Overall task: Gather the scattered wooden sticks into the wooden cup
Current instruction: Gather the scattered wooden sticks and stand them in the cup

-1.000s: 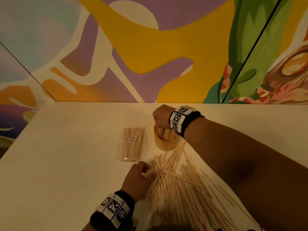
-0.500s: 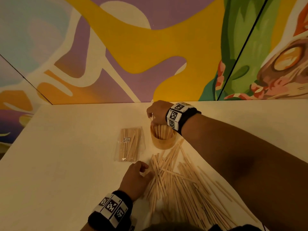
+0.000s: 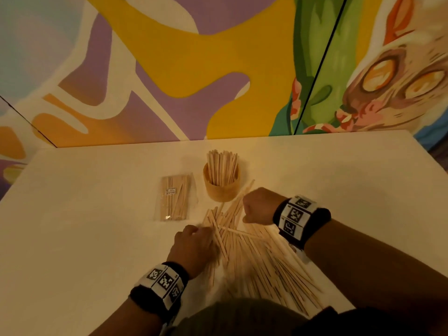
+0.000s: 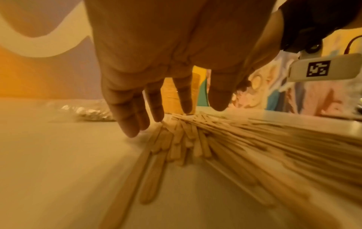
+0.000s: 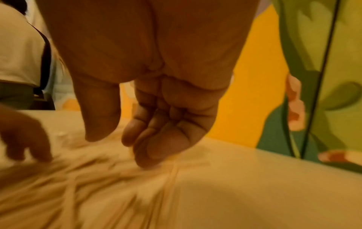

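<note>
The round wooden cup (image 3: 221,190) stands upright at the table's middle with several sticks upright in it; it also shows between my fingers in the left wrist view (image 4: 169,93). A big loose pile of wooden sticks (image 3: 257,260) fans out from just in front of the cup toward me. My left hand (image 3: 194,241) lies at the pile's left edge, fingers (image 4: 154,111) straight and pointing down onto the stick ends (image 4: 176,136). My right hand (image 3: 258,206) is over the pile's far end, right of the cup, fingers (image 5: 156,133) curled into the palm and holding nothing.
A clear plastic packet of more sticks (image 3: 174,198) lies flat just left of the cup. The pale table (image 3: 84,226) meets a painted wall (image 3: 194,69) behind the cup. My left hand (image 5: 23,139) shows blurred in the right wrist view.
My right hand has left the top of the cup and come down toward me onto the pile's far end. The sticks in the cup now show. My left hand stays at the pile's left edge.
</note>
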The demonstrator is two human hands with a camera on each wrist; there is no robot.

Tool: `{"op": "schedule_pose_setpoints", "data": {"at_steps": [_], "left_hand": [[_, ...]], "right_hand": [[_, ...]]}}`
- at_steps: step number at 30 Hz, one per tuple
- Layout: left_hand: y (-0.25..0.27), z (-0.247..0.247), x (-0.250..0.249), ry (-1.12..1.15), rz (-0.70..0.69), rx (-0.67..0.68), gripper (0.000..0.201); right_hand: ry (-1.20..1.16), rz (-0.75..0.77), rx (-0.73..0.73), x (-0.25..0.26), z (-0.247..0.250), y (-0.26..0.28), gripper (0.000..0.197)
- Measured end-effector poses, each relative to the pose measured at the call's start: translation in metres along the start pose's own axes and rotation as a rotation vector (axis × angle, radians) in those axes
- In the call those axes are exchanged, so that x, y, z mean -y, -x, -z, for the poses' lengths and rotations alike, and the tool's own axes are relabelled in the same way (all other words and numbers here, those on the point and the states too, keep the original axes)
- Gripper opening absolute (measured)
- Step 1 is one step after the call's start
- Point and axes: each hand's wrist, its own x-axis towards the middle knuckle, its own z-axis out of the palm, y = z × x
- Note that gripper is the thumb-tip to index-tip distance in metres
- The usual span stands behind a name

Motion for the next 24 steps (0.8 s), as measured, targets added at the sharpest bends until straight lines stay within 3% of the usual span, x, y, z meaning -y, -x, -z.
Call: {"op": "schedule_pose_setpoints", "data": {"at_steps": [2,5,8,10,16,21,24], "left_hand": [[0.011,-0.004,-0.008,0.019,-0.012,-0.006,0.055],[0.032,-0.006,-0.022,-0.114,-0.215,0.023,0.066],[0.036,-0.023,-0.028,-0.242,-0.426,0.128,0.085],[0.037,-0.037,-0.028,-0.318,-0.478,0.186,0.096],[0.035,-0.04,-0.033,-0.356,-0.423,0.209,0.088],[0.023,-0.034,-0.031,-0.288,-0.332,0.073,0.069],[0.026,-0.037,-0.036,-0.271,-0.424,-0.01,0.063]], "right_hand": [[0.041,-0.106,0.108,-0.011,-0.031,0.014,0.045],[-0.028,-0.233,0.217,-0.02,-0.065,0.043,0.071],[-0.147,-0.324,0.235,-0.026,-0.094,0.073,0.106],[-0.181,-0.374,0.222,-0.028,-0.11,0.088,0.117],[-0.317,-0.394,0.11,-0.025,-0.122,0.098,0.104],[-0.378,-0.387,-0.074,-0.022,-0.113,0.078,0.07],[-0.397,-0.404,-0.133,-0.024,-0.109,0.076,0.069]]}}
